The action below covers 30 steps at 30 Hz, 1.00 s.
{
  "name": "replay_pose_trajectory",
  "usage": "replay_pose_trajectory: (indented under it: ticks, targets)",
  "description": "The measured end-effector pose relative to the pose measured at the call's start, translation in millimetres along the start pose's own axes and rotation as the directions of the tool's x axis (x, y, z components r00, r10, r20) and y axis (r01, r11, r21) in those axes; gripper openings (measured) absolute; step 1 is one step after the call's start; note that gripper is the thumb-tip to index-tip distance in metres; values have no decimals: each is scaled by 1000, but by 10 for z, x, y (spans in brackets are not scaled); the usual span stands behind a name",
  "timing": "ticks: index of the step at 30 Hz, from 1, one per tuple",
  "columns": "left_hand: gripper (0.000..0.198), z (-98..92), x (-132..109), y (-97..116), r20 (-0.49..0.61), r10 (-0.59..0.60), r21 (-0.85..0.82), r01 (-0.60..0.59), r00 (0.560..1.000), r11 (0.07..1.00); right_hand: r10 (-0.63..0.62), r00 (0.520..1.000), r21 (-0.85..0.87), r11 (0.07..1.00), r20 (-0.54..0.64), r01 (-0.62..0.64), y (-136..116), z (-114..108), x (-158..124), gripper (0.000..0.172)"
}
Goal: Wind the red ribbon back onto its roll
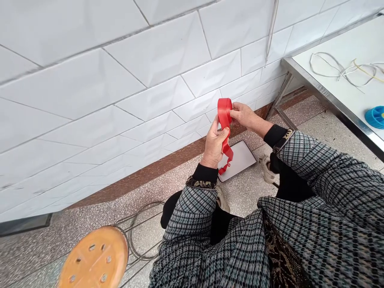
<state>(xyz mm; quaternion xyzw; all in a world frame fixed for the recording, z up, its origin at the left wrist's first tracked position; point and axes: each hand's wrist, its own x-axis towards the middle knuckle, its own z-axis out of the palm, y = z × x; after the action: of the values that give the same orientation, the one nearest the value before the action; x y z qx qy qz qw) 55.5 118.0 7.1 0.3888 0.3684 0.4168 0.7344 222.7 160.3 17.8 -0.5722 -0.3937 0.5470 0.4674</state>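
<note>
A roll of red ribbon point(224, 110) is held up in front of me, close to the tiled wall. My left hand point(215, 142) is closed on the ribbon just below the roll, with the thumb pressed across it. My right hand point(241, 114) grips the roll from its right side, and some of its fingers are hidden behind or inside it. From under my left hand the loose end of the ribbon hangs down, twisted and curled. Below it, a flat white rectangular board or box lid point(240, 160) with a dark edge lies on the floor between my feet.
An orange stool point(96, 256) with holes in its seat stands at lower left, beside coiled cable point(135, 236) on the floor. At right, a metal-edged table point(324, 94) carries tangled white cords point(345, 72) and a blue round plastic object point(375, 117). White wall tiles point(162, 52) rise ahead.
</note>
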Motion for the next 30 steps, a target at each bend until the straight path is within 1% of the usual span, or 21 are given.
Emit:
replay_pose_trajectory:
  ticks: [2,5,7,9,11,13,15,17,19,22,25,30]
  targets:
    - [72,13,-32,23,29,-22,-15,23,999,1000,-25,1000,-11,1000,0,25,24,-13,26,11]
    - [80,15,-78,55,73,-41,-18,42,996,999,-94,996,-24,995,-7,93,36,-32,47,11]
    - [86,3,-91,65,92,-41,-5,41,995,999,-128,992,0,992,2,128,25,-37,37,12]
    - [92,-20,-81,63,97,-32,11,31,995,999,-111,993,44,993,48,108,5,-36,5,11]
    - [95,-46,-54,52,85,-13,35,10,996,999,-49,992,81,996,114,40,-16,-29,-46,10]
    - [90,-64,-22,33,40,28,83,-31,999,996,20,987,99,994,158,-36,-31,-15,-101,13]
    - [78,-68,-1,12,-33,99,158,-93,995,983,78,982,113,989,171,-99,-36,6,-147,19]
    - [65,-59,7,-5,-95,179,232,-154,979,961,126,974,133,979,186,-152,-30,29,-175,23]
    - [55,-45,4,-11,-122,226,271,-187,966,944,159,964,163,967,211,-195,-17,44,-183,24]
    - [49,-24,-9,1,-125,234,288,-191,964,939,163,955,208,954,248,-217,9,43,-169,21]
    - [47,-16,-19,29,-107,224,304,-183,969,935,140,956,243,948,257,-204,35,28,-145,20]
    - [44,-64,-3,93,-77,189,323,-154,979,934,135,948,255,943,288,-212,28,6,-127,22]
